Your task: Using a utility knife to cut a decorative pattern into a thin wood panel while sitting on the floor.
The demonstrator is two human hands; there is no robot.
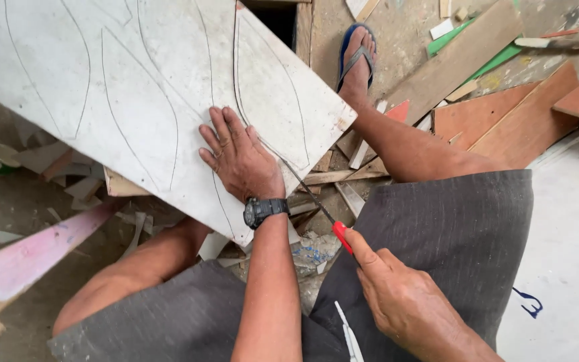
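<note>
A large white board (135, 100) marked with curved pencil outlines fills the view from 9 to 12 o'clock, tilted across the person's knees, its near corner pointing toward 3 o'clock. The left hand (239, 161), a black wristwatch (263, 211) on its wrist, lies palm-down on the board near its lower edge, fingers (219, 131) flat and slightly spread, pressing rather than gripping. At 5 o'clock the right hand (397, 298) has its fingers curled tight around the red handle (342, 236) of a thin saw blade (306, 191), which runs up toward 11 o'clock and meets the board's edge just beside the left hand. Wood offcuts (477, 87) litter the floor at 2 o'clock, near a foot in a blue sandal (356, 57).
</note>
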